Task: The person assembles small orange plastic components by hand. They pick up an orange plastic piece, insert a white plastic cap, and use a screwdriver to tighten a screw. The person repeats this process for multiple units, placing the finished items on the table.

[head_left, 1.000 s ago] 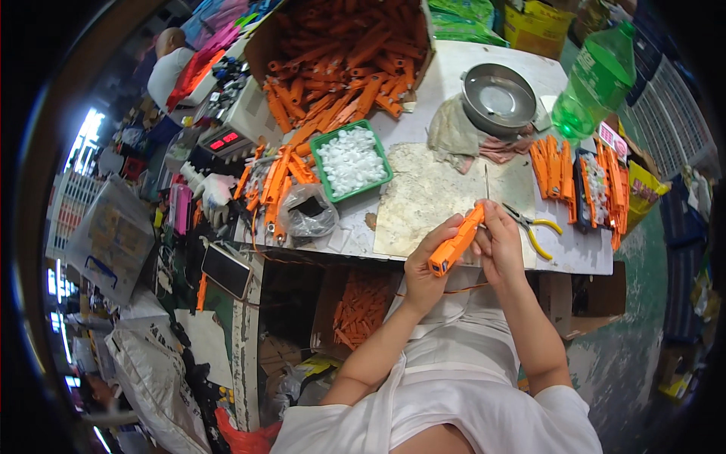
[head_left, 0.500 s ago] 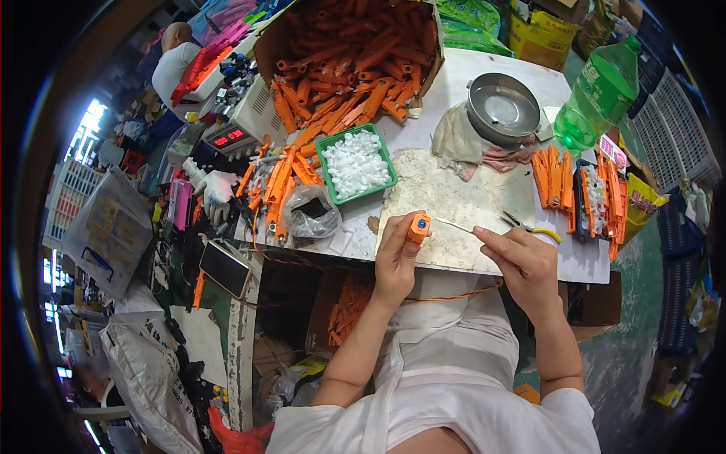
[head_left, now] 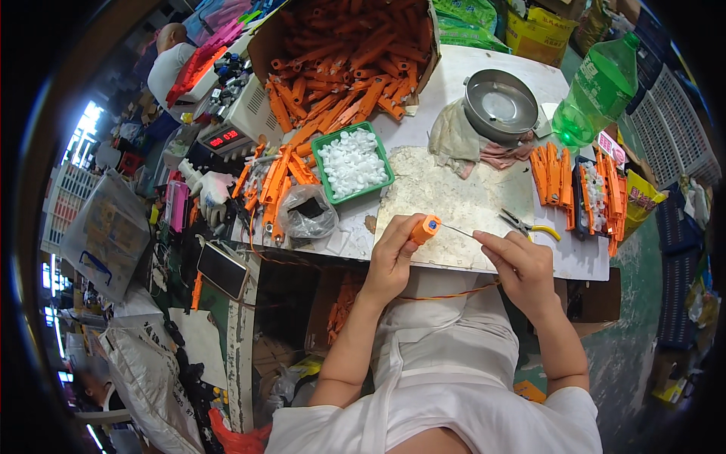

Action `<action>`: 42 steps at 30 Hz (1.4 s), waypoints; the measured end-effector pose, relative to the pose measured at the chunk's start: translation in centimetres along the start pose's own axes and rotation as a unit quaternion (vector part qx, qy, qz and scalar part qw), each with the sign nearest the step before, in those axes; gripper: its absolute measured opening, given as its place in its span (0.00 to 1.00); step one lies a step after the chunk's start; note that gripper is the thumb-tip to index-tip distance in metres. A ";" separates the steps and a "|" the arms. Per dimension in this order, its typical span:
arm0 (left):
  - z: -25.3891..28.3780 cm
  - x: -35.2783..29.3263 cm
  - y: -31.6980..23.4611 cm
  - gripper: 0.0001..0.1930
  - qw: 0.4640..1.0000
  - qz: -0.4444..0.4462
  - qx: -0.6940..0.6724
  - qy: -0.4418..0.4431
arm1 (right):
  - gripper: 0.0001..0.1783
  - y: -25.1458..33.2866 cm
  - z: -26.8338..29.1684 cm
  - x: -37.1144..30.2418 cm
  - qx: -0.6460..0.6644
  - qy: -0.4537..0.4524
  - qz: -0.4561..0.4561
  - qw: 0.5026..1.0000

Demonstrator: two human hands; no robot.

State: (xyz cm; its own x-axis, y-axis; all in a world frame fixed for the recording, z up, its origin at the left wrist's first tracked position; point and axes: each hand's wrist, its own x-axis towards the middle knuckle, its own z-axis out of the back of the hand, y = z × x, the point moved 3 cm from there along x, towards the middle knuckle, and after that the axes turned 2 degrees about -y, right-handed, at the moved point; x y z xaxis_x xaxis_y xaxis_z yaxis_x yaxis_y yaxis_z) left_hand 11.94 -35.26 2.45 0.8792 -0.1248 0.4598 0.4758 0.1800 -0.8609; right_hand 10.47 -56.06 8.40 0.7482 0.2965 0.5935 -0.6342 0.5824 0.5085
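My left hand (head_left: pixel 389 261) is closed round an orange plastic part (head_left: pixel 424 231), whose end, with a blue centre, points up and to the right. Between the fingertips of my right hand (head_left: pixel 522 265) is a thin metal rod (head_left: pixel 458 230). Its far tip reaches the end of the orange part; whether it goes inside I cannot tell. Both hands are above the near edge of a worn, pale work board (head_left: pixel 461 193). Right of the board lie pliers (head_left: pixel 529 225) with yellow handles, close to my right hand.
A green basket (head_left: pixel 325 170) holds small white pieces. Behind it stands a carton (head_left: pixel 434 57) full of orange parts. A metal bowl (head_left: pixel 501 106) rests on a cloth (head_left: pixel 454 144), beside a green bottle (head_left: pixel 597 91). More orange parts (head_left: pixel 552 178) lie at the right.
The rod's tip, seen before with a small whitish bit on it just off the orange part, is now at the part's end. The orange part has tilted towards the right.
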 end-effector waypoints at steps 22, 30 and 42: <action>0.2 0.4 0.9 0.23 0.998 0.044 -0.029 0.034 | 0.21 0.3 -0.2 -0.9 0.036 0.017 -0.047 0.998; 0.3 0.4 0.3 0.17 0.997 0.063 -0.019 0.041 | 0.23 0.3 -0.5 -0.7 0.018 0.021 -0.025 0.999; 0.9 0.6 -0.7 0.18 0.996 0.040 0.045 0.070 | 0.18 -0.1 -1.1 -1.6 0.143 0.066 -0.146 0.977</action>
State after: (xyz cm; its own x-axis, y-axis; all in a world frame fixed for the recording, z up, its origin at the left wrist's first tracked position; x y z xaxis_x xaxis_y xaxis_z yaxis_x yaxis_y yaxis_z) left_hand 12.20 -34.56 3.50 0.9056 -0.2395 0.3501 0.4098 0.2808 -0.8679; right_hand 9.59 -55.81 6.71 0.9122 0.2556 0.3202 -0.4037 0.4272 0.8090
